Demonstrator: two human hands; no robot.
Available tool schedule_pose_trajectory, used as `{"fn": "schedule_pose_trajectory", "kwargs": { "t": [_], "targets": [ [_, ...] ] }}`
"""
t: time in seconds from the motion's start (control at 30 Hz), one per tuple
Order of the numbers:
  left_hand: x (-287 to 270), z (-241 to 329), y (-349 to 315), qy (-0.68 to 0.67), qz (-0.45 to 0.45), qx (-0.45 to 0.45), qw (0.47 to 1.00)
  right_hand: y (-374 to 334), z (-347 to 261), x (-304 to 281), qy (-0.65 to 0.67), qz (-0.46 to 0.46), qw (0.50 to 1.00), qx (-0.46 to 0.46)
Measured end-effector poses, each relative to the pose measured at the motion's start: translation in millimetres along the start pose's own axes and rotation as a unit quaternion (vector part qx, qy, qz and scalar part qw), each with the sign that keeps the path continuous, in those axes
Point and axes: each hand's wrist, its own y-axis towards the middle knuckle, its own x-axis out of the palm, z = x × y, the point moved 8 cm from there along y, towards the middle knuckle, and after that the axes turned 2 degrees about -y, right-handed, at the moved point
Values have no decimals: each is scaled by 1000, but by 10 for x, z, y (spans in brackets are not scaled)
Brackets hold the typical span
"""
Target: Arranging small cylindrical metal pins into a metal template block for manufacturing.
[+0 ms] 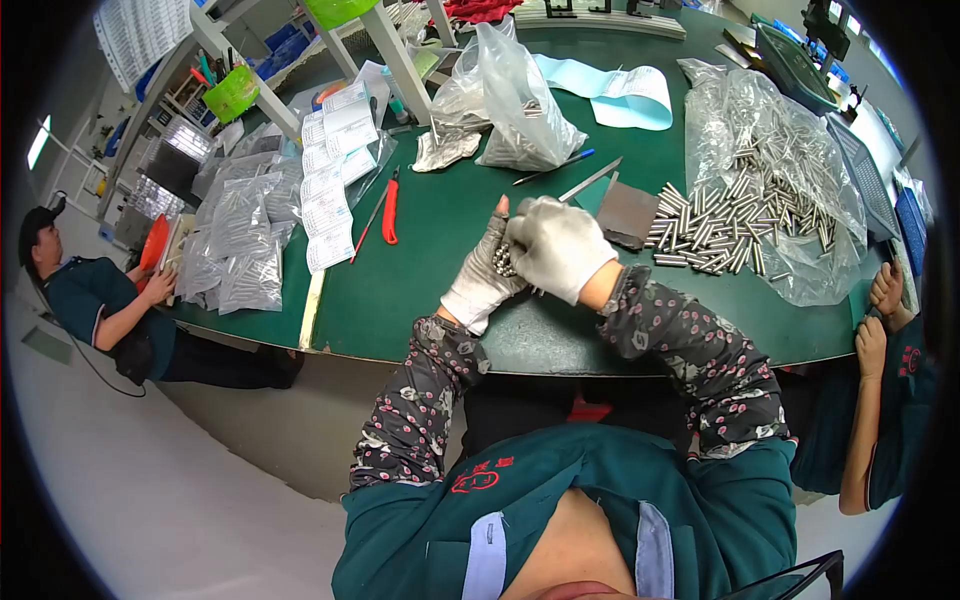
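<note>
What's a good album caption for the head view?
Gloved left hand holds shiny metal pieces, gloved right hand close by, over a green table heaped with pins.

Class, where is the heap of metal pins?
In the head view, the heap of metal pins lies on the green table, right of the gloved right hand, beside the brown flat piece.

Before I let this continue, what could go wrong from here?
The metal pins bunched in the left hand might slip and scatter. The loose pins lying beyond the plastic bag could roll across the table. The thin metal strip by the right hand might get knocked.
</note>
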Motion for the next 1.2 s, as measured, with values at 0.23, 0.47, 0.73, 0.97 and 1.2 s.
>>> {"fn": "schedule_pose_trajectory", "kwargs": {
  "t": [0.23,0.47,0.73,0.97,1.2],
  "targets": [
    [150,292,-168,306,-27,88,948,-269,772,20,198,-188,924,268],
    [127,279,-160,300,-17,84,950,-500,631,262,101,-226,937,247],
    [221,287,-138,370,-15,136,919,-314,312,287,258,-87,947,169],
    [82,209,-118,345,20,78,935,-281,173,85,146,-8,986,76],
    [-91,-85,23,-46,54,-73,995,-194,-62,117,-8,-49,999,-20]
  ]
}}
